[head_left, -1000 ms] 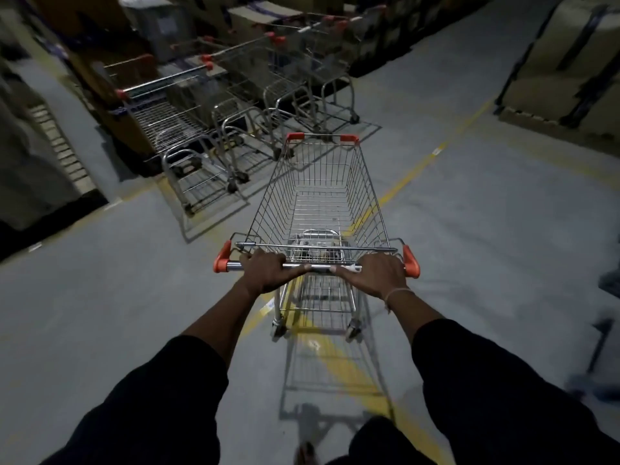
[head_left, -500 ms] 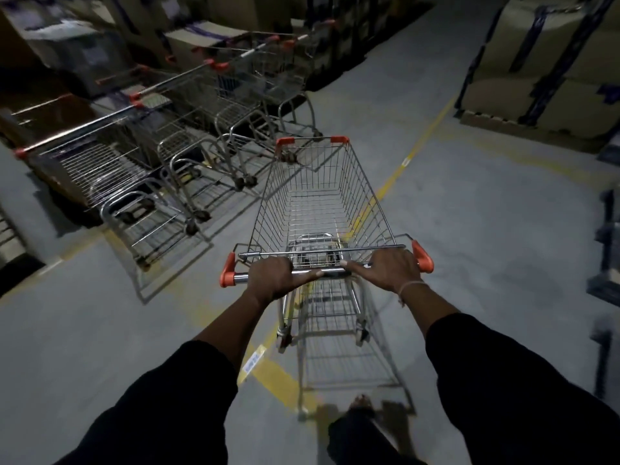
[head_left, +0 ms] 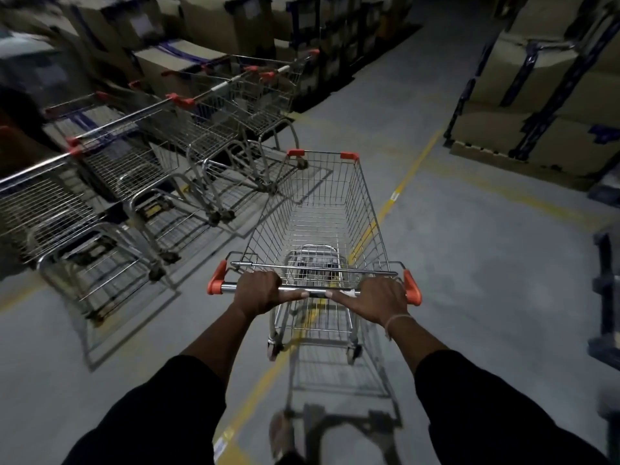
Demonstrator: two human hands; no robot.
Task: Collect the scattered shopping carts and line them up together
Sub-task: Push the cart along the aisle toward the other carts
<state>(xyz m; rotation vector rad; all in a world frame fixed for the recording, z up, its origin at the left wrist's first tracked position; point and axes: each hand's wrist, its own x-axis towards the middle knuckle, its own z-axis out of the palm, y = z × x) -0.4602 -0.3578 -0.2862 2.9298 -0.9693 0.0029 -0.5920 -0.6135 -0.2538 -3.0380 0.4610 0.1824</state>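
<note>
Both hands, left hand point(head_left: 260, 292) and right hand point(head_left: 377, 298), wrapped on cart point(head_left: 318, 209) handle. Cart on floor point(head_left: 469, 263), just beside row of carts point(head_left: 188, 142). You steer left, align straight, push slowly.

Grey concrete floor point(head_left: 486, 263), scuffed. Yellow painted line point(head_left: 407, 176) runs diagonally along the aisle, with fainter yellow lines branching off to either side. Stacked cardboard boxes point(head_left: 208, 25) along the far left wall, some with dark blue strapping. More large strapped cardboard boxes on a pallet point(head_left: 543, 105) at right, well apart from the left stacks. Dark shelving frame point(head_left: 605, 297) at the right edge, blurred. Lighting dim.
</note>
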